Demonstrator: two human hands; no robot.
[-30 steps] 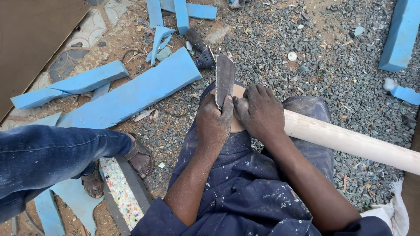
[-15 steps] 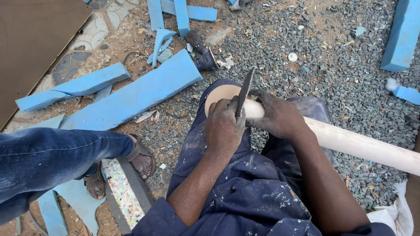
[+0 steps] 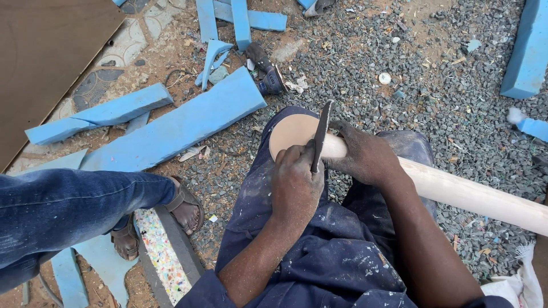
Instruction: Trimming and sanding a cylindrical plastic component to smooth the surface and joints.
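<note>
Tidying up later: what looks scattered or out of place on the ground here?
Blue foam offcuts lie scattered at odd angles across the gravel, a power tool lies among them, and pale scraps litter the ground beside it.

— What does the person wear?

— Dark navy work trousers, worn and dusty, flecked all over with small white paint spots. Both forearms are bare, with no sleeves showing.

— Anything on the hands?

— The left hand and the right hand have no gloves, rings or watch, and both are dusted with pale powder.
</note>
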